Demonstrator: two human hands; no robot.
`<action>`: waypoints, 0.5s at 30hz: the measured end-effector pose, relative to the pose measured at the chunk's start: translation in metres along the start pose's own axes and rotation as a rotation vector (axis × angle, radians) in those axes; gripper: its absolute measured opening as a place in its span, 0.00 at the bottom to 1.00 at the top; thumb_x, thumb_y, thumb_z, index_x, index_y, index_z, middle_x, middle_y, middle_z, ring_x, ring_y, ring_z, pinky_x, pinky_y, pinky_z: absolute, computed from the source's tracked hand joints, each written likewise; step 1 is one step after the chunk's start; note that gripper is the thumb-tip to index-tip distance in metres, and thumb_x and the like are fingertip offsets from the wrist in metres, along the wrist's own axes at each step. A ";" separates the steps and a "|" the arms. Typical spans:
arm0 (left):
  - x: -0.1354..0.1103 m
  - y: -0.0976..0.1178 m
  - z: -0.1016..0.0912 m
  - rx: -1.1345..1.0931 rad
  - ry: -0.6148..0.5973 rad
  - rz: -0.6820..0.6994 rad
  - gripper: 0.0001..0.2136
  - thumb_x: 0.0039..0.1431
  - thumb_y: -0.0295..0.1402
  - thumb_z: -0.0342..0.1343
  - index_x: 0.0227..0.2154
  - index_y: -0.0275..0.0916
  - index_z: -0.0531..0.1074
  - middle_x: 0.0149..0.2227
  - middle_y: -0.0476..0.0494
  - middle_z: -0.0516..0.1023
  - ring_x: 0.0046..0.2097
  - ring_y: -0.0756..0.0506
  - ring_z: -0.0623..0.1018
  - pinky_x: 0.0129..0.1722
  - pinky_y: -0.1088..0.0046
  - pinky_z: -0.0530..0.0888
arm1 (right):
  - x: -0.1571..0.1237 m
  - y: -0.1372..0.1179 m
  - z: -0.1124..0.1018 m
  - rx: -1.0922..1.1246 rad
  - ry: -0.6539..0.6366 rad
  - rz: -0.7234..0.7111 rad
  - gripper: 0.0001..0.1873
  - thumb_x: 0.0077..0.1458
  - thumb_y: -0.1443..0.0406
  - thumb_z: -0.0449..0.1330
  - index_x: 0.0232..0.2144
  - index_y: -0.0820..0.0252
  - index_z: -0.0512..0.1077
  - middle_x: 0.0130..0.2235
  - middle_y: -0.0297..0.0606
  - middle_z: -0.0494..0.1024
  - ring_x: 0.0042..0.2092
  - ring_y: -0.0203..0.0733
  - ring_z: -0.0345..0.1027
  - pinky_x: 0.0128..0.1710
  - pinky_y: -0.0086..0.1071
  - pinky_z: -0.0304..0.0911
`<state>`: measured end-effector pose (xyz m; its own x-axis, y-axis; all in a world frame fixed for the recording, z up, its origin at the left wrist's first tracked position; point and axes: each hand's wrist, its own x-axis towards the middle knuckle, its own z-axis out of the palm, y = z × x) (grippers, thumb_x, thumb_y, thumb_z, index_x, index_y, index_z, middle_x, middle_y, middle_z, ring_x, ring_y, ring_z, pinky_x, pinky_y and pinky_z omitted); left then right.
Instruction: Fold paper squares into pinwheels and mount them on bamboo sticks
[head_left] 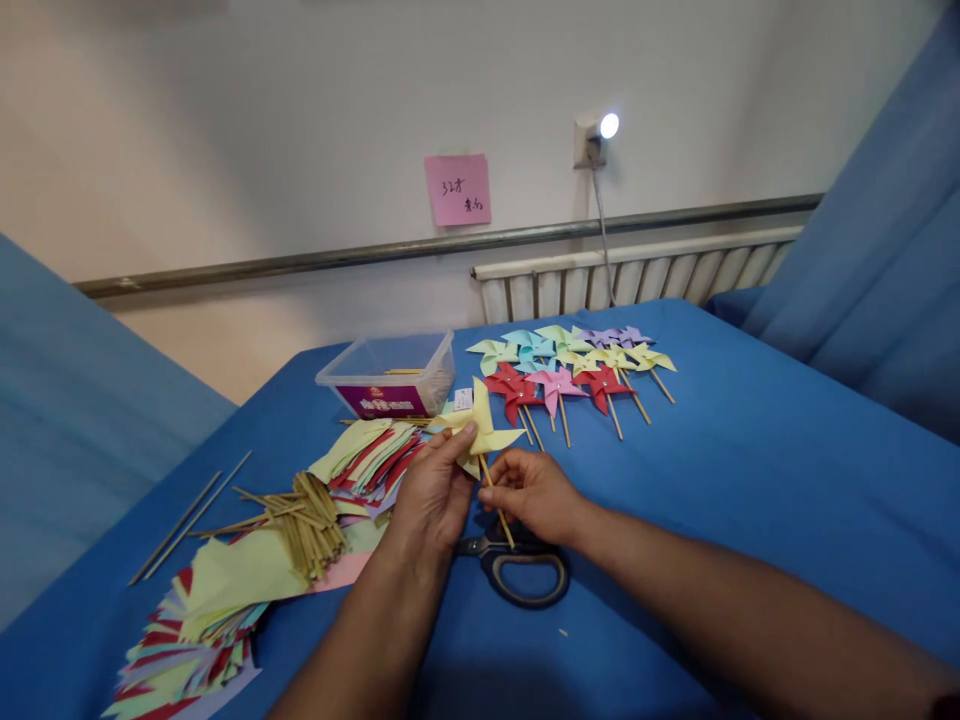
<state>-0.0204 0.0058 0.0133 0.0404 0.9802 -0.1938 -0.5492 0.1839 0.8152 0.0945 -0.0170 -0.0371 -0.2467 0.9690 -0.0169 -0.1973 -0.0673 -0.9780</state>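
Observation:
A pale yellow paper pinwheel (487,430) on a thin wooden stick is held up between my hands. My left hand (442,480) grips its paper blades near the centre, the thumb on top. Lower down, my right hand (529,492) pinches the stick, which slants down to the right. Under the hands lies a pair of black-handled scissors (529,580), its blades partly hidden by my left wrist. Several finished pinwheels (555,385) in red, pink, yellow, green, blue and purple lie beyond my right hand.
Fanned coloured paper (217,640) and a bundle of short sticks (311,525) lie at left. More paper strips (375,460) sit before a clear plastic box (442,375). Two long rods (176,525) rest on the blue cloth. A radiator (652,275) stands behind the table.

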 end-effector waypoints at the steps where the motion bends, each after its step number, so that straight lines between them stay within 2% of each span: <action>1: 0.000 0.001 0.000 0.006 -0.001 -0.003 0.09 0.43 0.23 0.67 0.28 0.33 0.74 0.28 0.47 0.78 0.29 0.50 0.76 0.33 0.76 0.73 | 0.001 0.001 -0.001 -0.004 -0.001 -0.005 0.12 0.41 0.61 0.67 0.23 0.57 0.67 0.20 0.27 0.72 0.20 0.31 0.62 0.21 0.27 0.57; 9: 0.001 0.004 -0.001 0.032 -0.026 -0.001 0.10 0.42 0.25 0.68 0.30 0.33 0.76 0.28 0.46 0.78 0.28 0.50 0.75 0.30 0.76 0.72 | 0.005 0.004 -0.002 -0.028 -0.017 -0.028 0.12 0.43 0.60 0.66 0.23 0.58 0.67 0.19 0.27 0.72 0.19 0.31 0.60 0.19 0.25 0.55; 15: 0.000 0.001 -0.001 0.027 -0.018 -0.010 0.10 0.42 0.25 0.68 0.29 0.33 0.75 0.28 0.47 0.78 0.29 0.50 0.76 0.33 0.76 0.72 | 0.003 0.004 -0.002 -0.005 -0.010 -0.043 0.10 0.43 0.62 0.66 0.23 0.58 0.67 0.20 0.27 0.72 0.19 0.31 0.62 0.20 0.26 0.57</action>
<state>-0.0219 0.0061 0.0139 0.0613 0.9794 -0.1921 -0.5257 0.1953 0.8279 0.0945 -0.0137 -0.0410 -0.2477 0.9685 0.0275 -0.2030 -0.0241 -0.9789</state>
